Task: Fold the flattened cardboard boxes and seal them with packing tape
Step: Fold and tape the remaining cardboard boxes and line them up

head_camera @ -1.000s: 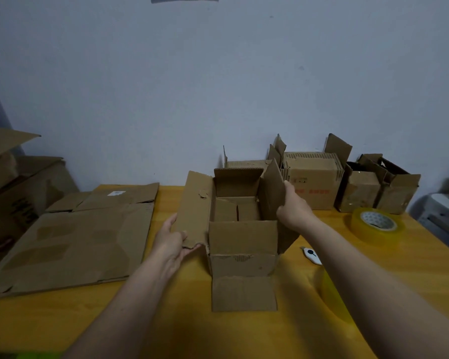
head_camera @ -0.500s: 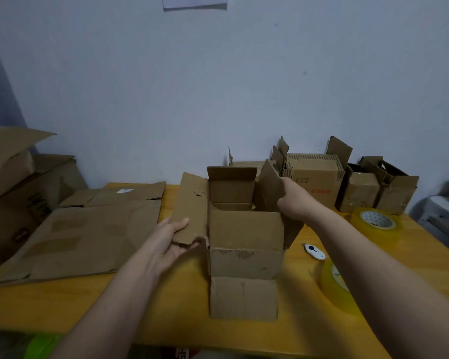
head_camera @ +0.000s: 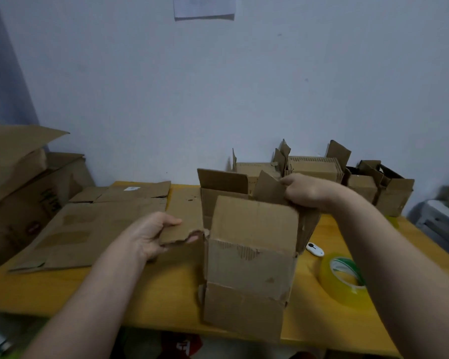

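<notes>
Pale blue wall rises behind a yellow wooden counter [head_camera: 166, 294] crowded with cardboard. At the counter's near middle stands the open box [head_camera: 249, 252], upright, its near bottom flap hanging out over the counter's front edge. The left hand [head_camera: 153, 235] pinches the ragged end of the box's left flap [head_camera: 184, 216], thumb on top and fingers beneath, so this grip is closed on cardboard. The right hand [head_camera: 306, 191] curls round the top of the right flap [head_camera: 267, 189], which stands tilted above the box's rim; that grip too is closed on cardboard. Left of the left grip lies a stack of flattened boxes [head_camera: 88, 226], and beyond it larger cartons [head_camera: 24, 182]. Below and to the right of the right grip, a roll of clear packing tape [head_camera: 344, 277] rests on the counter, with a small white cutter [head_camera: 314, 249] between it and the box. Behind the right grip several small folded boxes [head_camera: 316, 168] line the wall.
</notes>
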`<state>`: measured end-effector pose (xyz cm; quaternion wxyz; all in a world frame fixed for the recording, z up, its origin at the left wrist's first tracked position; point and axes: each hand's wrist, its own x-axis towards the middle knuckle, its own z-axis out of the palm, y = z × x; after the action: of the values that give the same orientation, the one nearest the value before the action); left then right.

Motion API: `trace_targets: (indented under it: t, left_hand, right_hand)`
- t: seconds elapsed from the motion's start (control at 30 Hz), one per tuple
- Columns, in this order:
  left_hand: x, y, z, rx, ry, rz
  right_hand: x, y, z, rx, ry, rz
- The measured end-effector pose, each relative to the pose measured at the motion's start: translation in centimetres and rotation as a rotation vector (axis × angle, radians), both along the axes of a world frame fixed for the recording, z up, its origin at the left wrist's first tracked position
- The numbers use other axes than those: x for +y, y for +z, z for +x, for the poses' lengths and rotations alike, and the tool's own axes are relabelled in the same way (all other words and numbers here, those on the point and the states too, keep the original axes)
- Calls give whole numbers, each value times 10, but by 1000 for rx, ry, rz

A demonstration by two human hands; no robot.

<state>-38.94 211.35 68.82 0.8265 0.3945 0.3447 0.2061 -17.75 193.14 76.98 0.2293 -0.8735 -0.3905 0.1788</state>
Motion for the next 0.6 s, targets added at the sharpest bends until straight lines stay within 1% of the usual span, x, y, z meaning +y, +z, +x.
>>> trace_targets:
  t: [0.07, 0.17, 0.37, 0.47, 0.53, 0.6]
  left_hand:
    - [3, -13, 4, 75, -20, 91]
    - [12, -23, 12, 117, -10, 163]
    - [38, -33, 27, 452, 7, 433]
    - [48, -41, 37, 501, 18, 535]
    - [51, -44, 45, 554, 65, 649]
    - [53, -51, 55, 714, 120, 850]
  right_hand:
    - [8, -15, 5, 13, -5, 16]
    - [20, -31, 15, -23, -28, 82]
    - [44, -64, 32, 44, -86, 120]
    - [56, -75, 39, 58, -131, 164]
    - [64, -81, 43, 83, -159, 192]
    - [70, -88, 47, 109, -203, 220]
